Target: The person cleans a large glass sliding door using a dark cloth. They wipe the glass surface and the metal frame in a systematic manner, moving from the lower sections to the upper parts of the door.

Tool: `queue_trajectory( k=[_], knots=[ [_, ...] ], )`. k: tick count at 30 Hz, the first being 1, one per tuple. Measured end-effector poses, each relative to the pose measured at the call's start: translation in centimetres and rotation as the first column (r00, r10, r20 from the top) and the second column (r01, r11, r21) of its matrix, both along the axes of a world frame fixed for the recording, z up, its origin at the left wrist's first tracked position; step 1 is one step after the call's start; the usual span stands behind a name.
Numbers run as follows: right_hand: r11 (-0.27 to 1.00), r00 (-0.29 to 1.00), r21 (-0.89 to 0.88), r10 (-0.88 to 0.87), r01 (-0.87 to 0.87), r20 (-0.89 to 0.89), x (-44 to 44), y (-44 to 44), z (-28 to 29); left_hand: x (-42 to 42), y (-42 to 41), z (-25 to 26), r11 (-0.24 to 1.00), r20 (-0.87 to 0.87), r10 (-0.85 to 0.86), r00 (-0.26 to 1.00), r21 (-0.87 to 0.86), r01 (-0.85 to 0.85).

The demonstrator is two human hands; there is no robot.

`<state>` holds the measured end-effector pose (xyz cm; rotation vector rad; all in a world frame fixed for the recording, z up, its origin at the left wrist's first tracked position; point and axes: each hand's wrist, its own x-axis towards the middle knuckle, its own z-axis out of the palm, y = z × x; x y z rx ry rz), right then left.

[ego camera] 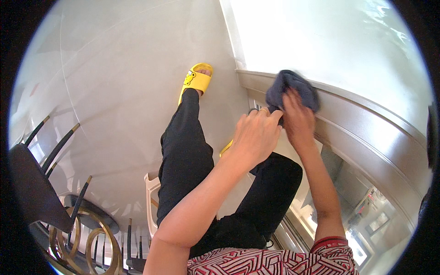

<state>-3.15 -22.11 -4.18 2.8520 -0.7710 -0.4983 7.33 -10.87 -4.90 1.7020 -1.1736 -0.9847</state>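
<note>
A bunched dark blue-grey cloth (290,91) lies against the upper edge of a brushed-metal rail (357,120) to the front right. My right hand (299,115), blurred, presses and grips the cloth from above. My left hand (259,132), with a ring on one finger, is next to it. Its fingers are curled around a lower part of the same cloth; dark fabric shows on both sides of them. The fingertips of the left hand are hidden behind the hand.
Beyond the rail is a bright, pale glossy surface (309,34). Below it a reflective panel (364,202) mirrors the room. A pale plastic stool (150,192) is by my legs. Dark chair legs (62,147) and gold rings (106,247) stand left. A yellow slipper (201,81) rests on the tiled floor (130,86).
</note>
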Motion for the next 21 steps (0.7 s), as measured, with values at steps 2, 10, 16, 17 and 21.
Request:
queue_trajectory(
  k=[2,10,16,17,21],
  knots=[
    [0.992,0.999,-0.123,0.044,-0.042,0.019,0.2,0.7,4.2,-0.1,-0.2,0.1,0.999,-0.016,-0.042,0.999,0.030,0.042],
    [0.976,1.000,-0.216,0.007,-0.009,-0.008,0.6,0.7,3.4,0.5,-0.2,0.5,0.994,-0.043,-0.079,0.996,0.074,0.082],
    [0.983,0.995,0.156,0.097,-0.096,-0.001,0.0,-1.8,-11.1,0.3,0.0,0.3,0.999,-0.055,-0.038,0.998,0.028,0.040],
    [0.976,0.996,0.198,0.094,-0.091,-0.005,-0.1,-2.0,-13.5,0.5,-0.1,0.4,0.998,-0.044,-0.044,0.998,0.038,0.045],
    [0.966,0.991,0.222,0.131,-0.131,0.014,-0.4,-2.5,-19.3,0.6,-0.2,1.1,0.998,-0.020,-0.049,0.999,0.040,0.050]
  ],
)
